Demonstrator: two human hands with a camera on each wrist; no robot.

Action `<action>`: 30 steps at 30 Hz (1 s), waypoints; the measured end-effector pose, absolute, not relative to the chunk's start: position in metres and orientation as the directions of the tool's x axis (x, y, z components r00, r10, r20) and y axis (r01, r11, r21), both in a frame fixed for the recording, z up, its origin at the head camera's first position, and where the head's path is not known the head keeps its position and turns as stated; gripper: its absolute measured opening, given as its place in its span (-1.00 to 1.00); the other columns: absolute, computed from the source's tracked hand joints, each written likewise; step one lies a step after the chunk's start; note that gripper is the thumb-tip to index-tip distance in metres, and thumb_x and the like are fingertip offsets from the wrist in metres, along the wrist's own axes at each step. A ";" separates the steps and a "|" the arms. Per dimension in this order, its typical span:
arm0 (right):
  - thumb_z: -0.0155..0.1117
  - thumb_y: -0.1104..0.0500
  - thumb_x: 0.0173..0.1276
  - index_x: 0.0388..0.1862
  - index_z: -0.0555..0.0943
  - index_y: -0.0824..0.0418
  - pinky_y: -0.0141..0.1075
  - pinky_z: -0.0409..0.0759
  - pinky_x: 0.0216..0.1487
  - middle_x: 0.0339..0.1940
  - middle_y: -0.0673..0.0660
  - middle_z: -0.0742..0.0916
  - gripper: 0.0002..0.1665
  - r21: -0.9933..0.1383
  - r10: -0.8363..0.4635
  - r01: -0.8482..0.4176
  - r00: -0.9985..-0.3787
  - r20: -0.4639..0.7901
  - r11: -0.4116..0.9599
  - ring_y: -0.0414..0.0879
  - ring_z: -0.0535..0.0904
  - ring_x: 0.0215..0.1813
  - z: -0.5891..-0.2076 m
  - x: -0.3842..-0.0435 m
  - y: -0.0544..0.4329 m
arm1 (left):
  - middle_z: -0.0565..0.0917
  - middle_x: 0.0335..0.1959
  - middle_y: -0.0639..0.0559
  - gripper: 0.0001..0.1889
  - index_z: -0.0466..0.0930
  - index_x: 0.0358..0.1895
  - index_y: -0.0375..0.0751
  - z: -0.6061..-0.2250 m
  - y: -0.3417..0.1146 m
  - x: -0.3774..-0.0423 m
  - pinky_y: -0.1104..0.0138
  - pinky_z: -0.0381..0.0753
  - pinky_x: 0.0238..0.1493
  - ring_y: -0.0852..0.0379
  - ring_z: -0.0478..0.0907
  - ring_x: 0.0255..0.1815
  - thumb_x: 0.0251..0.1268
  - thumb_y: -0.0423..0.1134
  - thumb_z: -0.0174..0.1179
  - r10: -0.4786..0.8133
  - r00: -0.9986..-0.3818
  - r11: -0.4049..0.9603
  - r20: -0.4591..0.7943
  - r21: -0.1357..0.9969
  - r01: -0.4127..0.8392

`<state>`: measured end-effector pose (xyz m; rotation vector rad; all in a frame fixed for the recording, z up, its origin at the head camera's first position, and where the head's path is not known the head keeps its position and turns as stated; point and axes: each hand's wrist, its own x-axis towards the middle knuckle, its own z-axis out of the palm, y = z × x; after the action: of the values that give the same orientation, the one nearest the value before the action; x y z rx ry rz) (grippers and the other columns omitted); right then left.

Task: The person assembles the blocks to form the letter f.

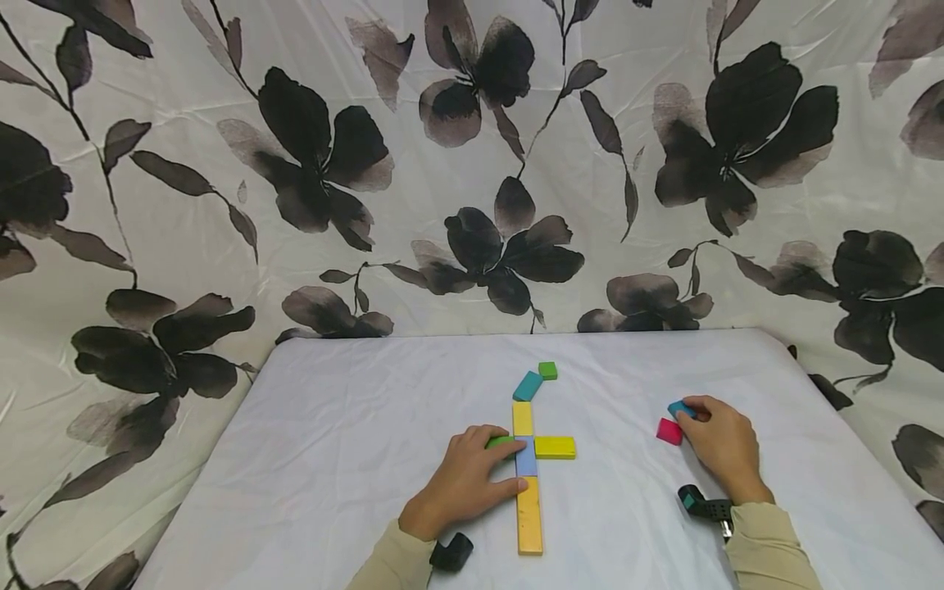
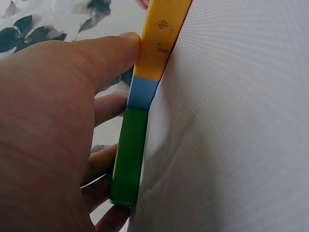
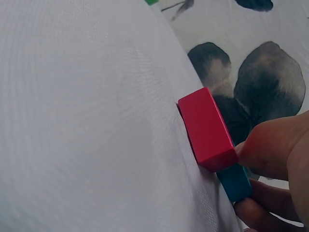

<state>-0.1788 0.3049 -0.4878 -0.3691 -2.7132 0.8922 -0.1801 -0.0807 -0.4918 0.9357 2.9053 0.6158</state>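
In the head view, my left hand (image 1: 472,471) rests at a row of flat blocks, its thumb touching the long orange block (image 1: 529,524) and its index finger over the light blue block (image 1: 527,459). Its other fingers lie over the green block (image 1: 500,442), which the left wrist view shows end-on past the blue one. To the right, my right hand (image 1: 721,442) pinches a teal-blue block (image 3: 235,182) between thumb and fingers. Close beside that block, a red block (image 3: 206,128) lies on the cloth.
Beyond the light blue block sits a pale yellow block (image 1: 522,418), with a yellow block (image 1: 555,447) extending right. Farther back, a teal block (image 1: 528,386) lies tilted near a small green block (image 1: 547,371). A white cloth (image 1: 332,426) covers the table; a floral curtain (image 1: 472,164) hangs behind.
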 end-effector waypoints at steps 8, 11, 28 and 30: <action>0.34 0.07 0.38 0.09 0.65 0.38 0.10 0.53 -0.12 -0.06 0.37 0.71 -0.55 -0.600 0.285 0.115 -0.938 0.197 0.792 0.24 0.60 -0.05 -0.489 -0.177 0.306 | 0.46 0.27 0.09 -0.38 0.50 0.38 0.27 -0.492 -0.081 -0.180 0.04 0.28 0.30 0.09 0.33 0.29 0.34 0.38 0.09 0.570 -0.815 0.737 0.104 0.373 0.563; 0.35 0.08 0.38 0.09 0.64 0.40 0.11 0.53 -0.11 -0.06 0.38 0.70 -0.54 -0.603 0.291 0.127 -0.939 0.182 0.788 0.24 0.59 -0.05 -0.488 -0.177 0.306 | 0.46 0.27 0.09 -0.39 0.50 0.38 0.27 -0.492 -0.081 -0.180 0.04 0.28 0.29 0.09 0.33 0.29 0.34 0.38 0.09 0.571 -0.813 0.735 0.112 0.371 0.567; 0.28 0.16 0.40 0.07 0.64 0.43 0.09 0.57 -0.04 0.01 0.41 0.64 -0.60 -0.646 0.333 0.093 -0.906 0.261 0.758 0.25 0.59 -0.03 -0.490 -0.178 0.302 | 0.46 0.28 0.08 -0.39 0.49 0.39 0.27 -0.491 -0.082 -0.179 0.03 0.27 0.30 0.08 0.33 0.29 0.34 0.37 0.09 0.573 -0.814 0.733 0.096 0.384 0.561; 0.27 0.16 0.41 0.06 0.64 0.43 0.09 0.59 -0.04 0.01 0.40 0.64 -0.61 -0.655 0.336 0.081 -0.901 0.274 0.751 0.25 0.60 -0.03 -0.490 -0.179 0.302 | 0.46 0.27 0.09 -0.39 0.49 0.39 0.27 -0.491 -0.082 -0.179 0.03 0.27 0.30 0.08 0.32 0.29 0.34 0.37 0.09 0.573 -0.814 0.732 0.097 0.385 0.562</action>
<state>-0.1790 0.3017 -0.4897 -0.3193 -2.5729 0.9385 -0.1787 -0.0817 -0.4907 0.9495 2.8970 0.6301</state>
